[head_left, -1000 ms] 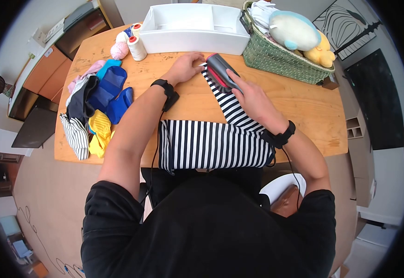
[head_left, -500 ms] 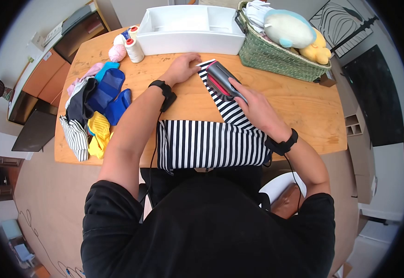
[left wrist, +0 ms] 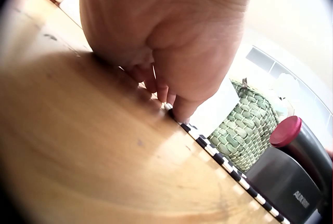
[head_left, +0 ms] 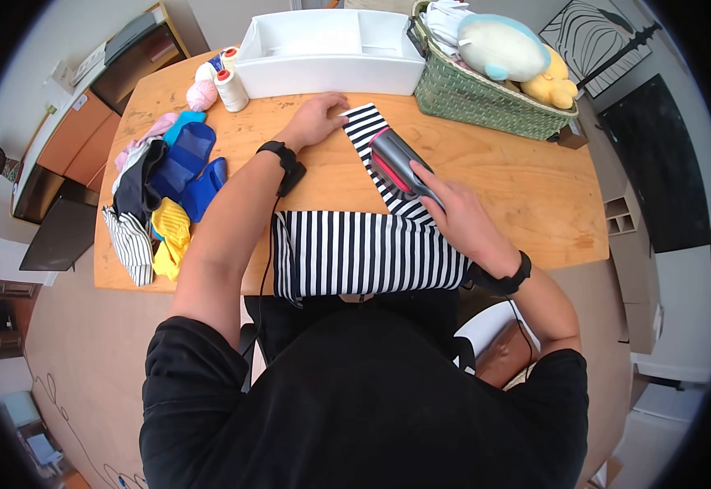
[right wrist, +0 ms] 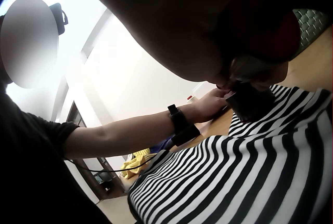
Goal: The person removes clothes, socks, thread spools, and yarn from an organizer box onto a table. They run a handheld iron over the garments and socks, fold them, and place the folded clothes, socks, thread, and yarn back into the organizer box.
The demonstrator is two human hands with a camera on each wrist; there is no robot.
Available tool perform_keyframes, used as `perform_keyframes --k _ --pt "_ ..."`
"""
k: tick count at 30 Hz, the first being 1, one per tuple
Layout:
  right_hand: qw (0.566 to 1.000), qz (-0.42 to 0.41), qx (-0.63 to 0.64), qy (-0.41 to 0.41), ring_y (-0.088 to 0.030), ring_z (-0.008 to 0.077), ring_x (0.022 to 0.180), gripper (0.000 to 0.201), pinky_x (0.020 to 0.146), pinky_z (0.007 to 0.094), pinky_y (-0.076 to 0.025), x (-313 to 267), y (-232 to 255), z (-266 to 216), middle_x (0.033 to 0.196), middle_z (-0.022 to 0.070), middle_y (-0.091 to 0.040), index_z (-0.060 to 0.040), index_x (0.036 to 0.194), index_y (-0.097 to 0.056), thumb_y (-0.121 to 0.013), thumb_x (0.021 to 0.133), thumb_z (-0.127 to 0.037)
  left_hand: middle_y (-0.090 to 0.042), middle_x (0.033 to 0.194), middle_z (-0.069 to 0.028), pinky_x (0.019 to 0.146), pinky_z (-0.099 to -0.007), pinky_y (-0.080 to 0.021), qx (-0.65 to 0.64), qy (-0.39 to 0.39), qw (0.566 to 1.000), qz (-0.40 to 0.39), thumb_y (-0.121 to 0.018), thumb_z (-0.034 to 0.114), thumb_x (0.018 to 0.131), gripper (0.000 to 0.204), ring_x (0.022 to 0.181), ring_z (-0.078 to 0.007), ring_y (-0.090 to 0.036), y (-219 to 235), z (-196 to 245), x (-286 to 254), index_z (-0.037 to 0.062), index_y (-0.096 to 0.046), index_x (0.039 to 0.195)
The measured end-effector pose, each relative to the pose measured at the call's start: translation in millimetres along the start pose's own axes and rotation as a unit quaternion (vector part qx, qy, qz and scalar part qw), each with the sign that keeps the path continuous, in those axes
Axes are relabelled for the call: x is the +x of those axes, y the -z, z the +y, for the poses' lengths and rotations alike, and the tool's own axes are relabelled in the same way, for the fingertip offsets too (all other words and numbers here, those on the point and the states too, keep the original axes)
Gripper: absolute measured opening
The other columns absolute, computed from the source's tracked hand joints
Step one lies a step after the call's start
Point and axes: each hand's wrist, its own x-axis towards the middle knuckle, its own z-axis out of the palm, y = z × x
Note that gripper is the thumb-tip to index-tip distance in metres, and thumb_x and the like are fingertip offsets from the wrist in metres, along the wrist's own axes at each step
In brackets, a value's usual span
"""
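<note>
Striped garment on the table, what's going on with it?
A person's right hand holds a grey-and-red handheld device over the narrow, sleeve-like part of the striped garment, while the left hand touches that part's far end. The wider part lies along the table's near edge.

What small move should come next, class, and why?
Probably slide the grey device along the striped sleeve toward the wide striped part: the right hand holds it over the sleeve, and the left hand touches the sleeve's far end, perhaps steadying it.
</note>
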Motion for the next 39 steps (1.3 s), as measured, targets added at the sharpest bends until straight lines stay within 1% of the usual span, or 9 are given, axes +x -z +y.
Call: perform_keyframes --k 4,14,29,33,34,35,37,38,39 --pt "1.0 0.008 0.006 -0.003 -0.07 0.0445 0.092 0.07 0.086 0.0532 -0.059 -19 -6 2 0.1 0.0217 -0.068 -0.0316 0.178 -0.047 -0.07 0.114 -0.017 -0.072 0.157 -0.0118 0.127 -0.0427 -0.05 -0.002 0.009 1.0 -0.005 -0.083 0.018 0.104 0.033 0.145 -0.0343 -0.067 1 0 1 0.0045 -0.079 0.134" --pt "1.0 0.0 -0.018 -0.011 -0.07 0.0424 0.089 0.07 0.083 0.052 -0.059 -49 -1 -7 0.103 0.0194 -0.067 -0.0323 0.178 -0.049 -0.071 0.113 -0.017 -0.075 0.149 -0.0107 0.123 -0.0432 -0.053 -0.009 -0.006 1.0 0.014 -0.083 0.017 0.102 0.03 0.139 -0.0358 -0.069 -3 -2 0 0.0048 -0.079 0.13" --pt "0.992 0.095 -0.006 -0.081 -0.073 0.0491 0.099 0.066 0.089 0.0548 -0.059 -84 17 41 0.109 0.0255 -0.074 -0.0267 0.174 -0.054 -0.072 0.112 -0.013 -0.075 0.151 -0.0123 0.124 -0.0435 -0.052 -0.022 0.004 1.0 0.011 -0.083 0.016 0.101 0.03 0.14 -0.0363 -0.068 -2 -1 0 0.0044 -0.08 0.129" --pt "0.986 0.143 0.047 -0.071 -0.076 0.0492 0.106 0.065 0.093 0.051 -0.06 -82 23 72 0.121 0.0287 -0.078 -0.0231 0.175 -0.053 -0.07 0.114 -0.011 -0.075 0.151 -0.0126 0.124 -0.0434 -0.052 -0.022 0.001 1.0 0.019 -0.084 0.015 0.101 0.029 0.14 -0.036 -0.069 0 4 -2 0.0041 -0.08 0.128" --pt "0.983 0.175 0.033 -0.044 -0.079 0.0355 0.091 0.068 0.082 0.044 -0.061 -79 25 80 0.12 0.0217 -0.081 -0.0226 0.176 -0.051 -0.073 0.112 -0.011 -0.075 0.151 -0.0127 0.124 -0.0434 -0.052 -0.026 -0.002 1.0 0.015 -0.084 0.014 0.101 0.029 0.14 -0.036 -0.069 0 3 -1 0.0038 -0.08 0.128" --pt "0.983 0.177 0.032 -0.042 -0.079 0.0355 0.091 0.068 0.082 0.044 -0.061 -79 32 88 0.12 0.0217 -0.081 -0.0226 0.176 -0.051 -0.073 0.112 -0.011 -0.075 0.151 -0.0127 0.124 -0.0434 -0.052 -0.025 -0.005 1.0 0.018 -0.084 0.014 0.101 0.029 0.14 -0.036 -0.069 1 3 0 0.0038 -0.08 0.128" --pt "0.943 0.137 0.181 -0.242 -0.073 0.0191 0.074 0.076 0.068 0.036 -0.058 -84 45 98 0.11 0.0113 -0.081 -0.0233 0.178 -0.049 -0.079 0.109 -0.012 -0.074 0.152 -0.0127 0.124 -0.0432 -0.052 -0.025 0.001 1.0 0.014 -0.084 0.014 0.101 0.03 0.14 -0.0364 -0.068 -1 3 -1 0.0034 -0.08 0.128" --pt "0.935 0.146 0.207 -0.248 -0.063 0.0084 0.065 0.083 0.06 0.0291 -0.052 -86 48 107 0.099 0.0029 -0.074 -0.0238 0.18 -0.046 -0.083 0.106 -0.012 -0.074 0.154 -0.0132 0.125 -0.0433 -0.051 -0.021 0.008 1.0 0.01 -0.084 0.014 0.101 0.031 0.142 -0.0366 -0.068 -1 3 -1 0.0028 -0.08 0.129" --pt "0.935 0.147 0.207 -0.247 -0.063 0.0084 0.065 0.083 0.06 0.0291 -0.052 -89 50 118 0.099 0.0029 -0.074 -0.0238 0.18 -0.046 -0.083 0.106 -0.012 -0.074 0.154 -0.0132 0.125 -0.0433 -0.051 -0.02 0.007 1.0 0.011 -0.084 0.014 0.101 0.031 0.142 -0.0366 -0.068 -1 3 -1 0.0028 -0.08 0.129"
